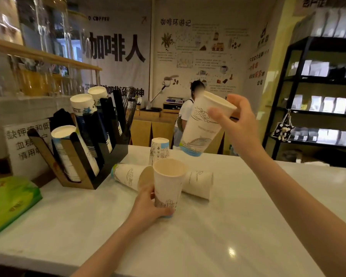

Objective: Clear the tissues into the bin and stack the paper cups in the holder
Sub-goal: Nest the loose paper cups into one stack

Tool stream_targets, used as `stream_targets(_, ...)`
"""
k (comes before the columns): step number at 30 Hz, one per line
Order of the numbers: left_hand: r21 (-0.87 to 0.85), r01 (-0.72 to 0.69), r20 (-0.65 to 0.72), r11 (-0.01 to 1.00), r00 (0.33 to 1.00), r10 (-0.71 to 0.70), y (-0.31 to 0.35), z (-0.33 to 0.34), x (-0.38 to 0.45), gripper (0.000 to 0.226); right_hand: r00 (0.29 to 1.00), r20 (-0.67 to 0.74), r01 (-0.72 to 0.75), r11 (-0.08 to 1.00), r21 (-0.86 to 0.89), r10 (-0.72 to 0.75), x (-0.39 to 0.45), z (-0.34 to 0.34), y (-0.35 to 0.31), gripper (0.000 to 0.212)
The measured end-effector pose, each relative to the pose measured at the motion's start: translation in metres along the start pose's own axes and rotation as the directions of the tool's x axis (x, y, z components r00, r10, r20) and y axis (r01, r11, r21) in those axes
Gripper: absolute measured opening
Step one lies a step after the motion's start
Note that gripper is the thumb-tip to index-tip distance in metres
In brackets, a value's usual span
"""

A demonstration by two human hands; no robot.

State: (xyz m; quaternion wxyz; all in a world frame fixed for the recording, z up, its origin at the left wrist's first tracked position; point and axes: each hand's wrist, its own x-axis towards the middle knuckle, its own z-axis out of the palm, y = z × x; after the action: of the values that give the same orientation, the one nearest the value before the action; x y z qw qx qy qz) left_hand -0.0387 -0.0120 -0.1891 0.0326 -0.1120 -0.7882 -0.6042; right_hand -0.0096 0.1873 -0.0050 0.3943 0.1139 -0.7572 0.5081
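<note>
My left hand [148,204] grips an upright cup [168,182]; my right hand [240,124] grips a tilted cup [202,124] above it.

Green tissue pack [10,200] cut off by left edge, print on it blurred. Left hand [148,204] covers the lower left side of the upright cup [168,180]; its base is mostly hidden behind the fingers. That cup also blocks the mouth of one lying cup [128,175] and the closed end of the other lying cup [200,184]. Right hand [236,120] motion-blurred at the thumb, covers part of the raised cup [202,124] rim. Cup holder [92,148]: lower ends of the stacks sit inside the slots, count not readable. White sign [26,144] partly hidden behind holder. Bench [208,236] cut off at the bottom edge. Both forearms run out of frame. Shelf jars top left blurred.
</note>
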Motion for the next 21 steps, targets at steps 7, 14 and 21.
stream_targets(7, 0.069, -0.015, 0.01, 0.998, 1.0, 0.015, -0.002, -0.001, -0.002, 0.069, 0.975, 0.223, -0.001, 1.0, 0.015, -0.002, -0.023, 0.037, 0.014, 0.069)
stream_targets(14, 0.07, -0.013, 0.007, 0.997, 1.0, 0.013, -0.006, -0.001, -0.001, 0.076, 0.9, 0.43, -0.025, 0.991, -0.128, 0.078, -0.051, 0.059, 0.048, 0.071)
stream_targets(21, 0.069, -0.039, -0.018, 0.997, 0.999, 0.041, -0.006, 0.002, -0.005, 0.079, 0.804, 0.575, -0.051, 0.98, -0.191, 0.154, -0.064, 0.058, 0.073, 0.065)
